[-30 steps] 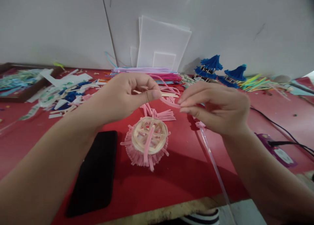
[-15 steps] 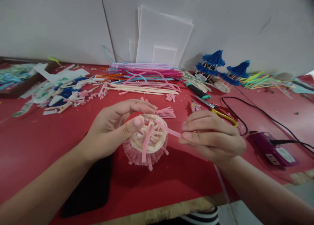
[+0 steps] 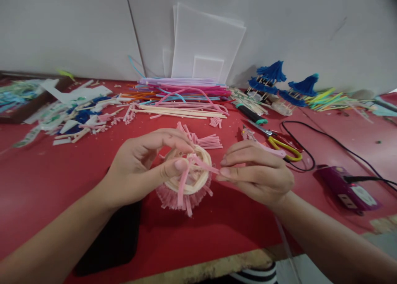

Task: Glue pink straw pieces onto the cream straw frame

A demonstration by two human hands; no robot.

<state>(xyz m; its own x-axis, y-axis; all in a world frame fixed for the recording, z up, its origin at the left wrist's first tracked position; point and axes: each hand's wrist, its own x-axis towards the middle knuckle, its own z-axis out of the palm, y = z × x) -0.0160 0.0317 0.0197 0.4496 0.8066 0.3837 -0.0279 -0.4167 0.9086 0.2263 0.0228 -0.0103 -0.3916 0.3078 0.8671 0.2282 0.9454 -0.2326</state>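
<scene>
Lying partly hidden behind the left forearm, a black flat rectangular device (image 3: 107, 253) is on the red smooth counter (image 3: 229, 234). Next comes the left hand (image 3: 141, 164): its thumb and fingers curve around the left side of a round cream-coloured frame with pink fringe (image 3: 194, 188), and the thumb tip is close to the middle of this frame. I cannot tell if this grip presses firmly or only rests there. The frame is between the two hands, and the left one is nearer to it. A second pink strip (image 3: 182, 189) points from the middle almost straight to the person. Also from the middle, a narrow flat pink strip (image 3: 205, 165) goes out to the right; its long axis slopes a little toward the person, over the rim. At its outer end, the right hand (image 3: 257, 172) has thumb and fingers pinched upon it, so the strip lies directly to the left of this grip
</scene>
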